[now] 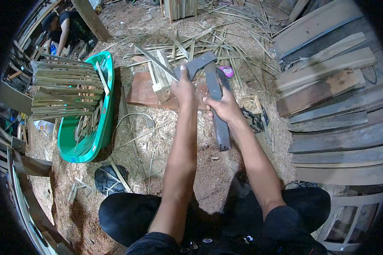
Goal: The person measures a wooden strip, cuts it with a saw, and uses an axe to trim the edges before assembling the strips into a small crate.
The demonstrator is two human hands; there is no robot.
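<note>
My left hand (184, 88) is closed, its thumb pressed along a flat, dark grey angled piece (196, 66). A thin strip (156, 62) slants up and left from the same hand. My right hand (226, 106) wraps round a long dark grey bar (220, 131), worn at its lower end. The bar's top overlaps the right end of the angled piece. Just beyond my left hand, pale wooden slats joined to a block (163, 92) rest on a reddish-brown board (140, 91) on the floor. A pink and white object (227, 71) lies beyond my right hand.
A green tub (102, 136) at left carries stacked wooden strips (68, 93). Planks (340, 144) line the right side, and loose strips (225, 40) litter the far floor. A black bag (110, 178) lies near my left knee. Another person (68, 27) crouches at the far left.
</note>
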